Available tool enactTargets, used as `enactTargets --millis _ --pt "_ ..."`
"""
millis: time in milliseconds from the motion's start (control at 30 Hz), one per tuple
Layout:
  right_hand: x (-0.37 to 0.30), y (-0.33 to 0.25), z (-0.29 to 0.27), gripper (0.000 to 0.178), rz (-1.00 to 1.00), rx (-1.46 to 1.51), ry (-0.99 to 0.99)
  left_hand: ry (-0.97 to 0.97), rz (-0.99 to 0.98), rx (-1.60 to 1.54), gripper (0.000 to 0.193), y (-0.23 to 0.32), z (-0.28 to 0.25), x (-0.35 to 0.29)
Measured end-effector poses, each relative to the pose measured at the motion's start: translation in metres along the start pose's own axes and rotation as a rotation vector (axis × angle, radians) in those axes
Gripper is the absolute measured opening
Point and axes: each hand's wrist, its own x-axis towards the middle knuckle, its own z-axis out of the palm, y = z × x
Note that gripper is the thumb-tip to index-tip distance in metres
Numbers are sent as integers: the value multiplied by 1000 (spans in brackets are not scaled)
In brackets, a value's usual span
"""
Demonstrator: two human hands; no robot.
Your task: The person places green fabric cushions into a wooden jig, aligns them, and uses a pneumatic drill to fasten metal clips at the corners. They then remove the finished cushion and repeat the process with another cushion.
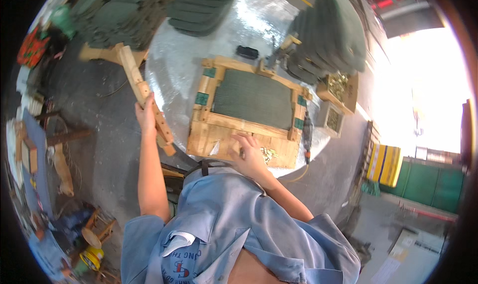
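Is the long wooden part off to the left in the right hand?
No, the left hand grips that wooden part, while the right hand is over the wooden board.

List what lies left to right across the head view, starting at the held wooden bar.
Wooden bar → green panel → power tool → small open box → yellow striped block.

The round, silvery worktop (172, 60) carries a wooden board (199, 139) on its near side, a small black object (247, 52) beyond it, a power tool (307, 134) at right, and green pads (201, 10) stacked far left and far right.
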Motion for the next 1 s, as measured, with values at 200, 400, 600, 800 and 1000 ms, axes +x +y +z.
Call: enactTargets --millis 200,400,600,800,1000 --pt "-44 55 9 50 295 54 168 62 136 656 73 -53 27 75" --pt "-25 57 40 49 449 201 137 62 154 972 80 -64 59 52" --pt "-7 84 54 30 696 894 279 24 161 1008 84 -68 57 58" --pt "-10 87 56 18 691 879 341 -14 168 1009 91 -68 65 56" --pt "-81 60 50 22 658 736 278 3 158 1005 95 -75 52 59"
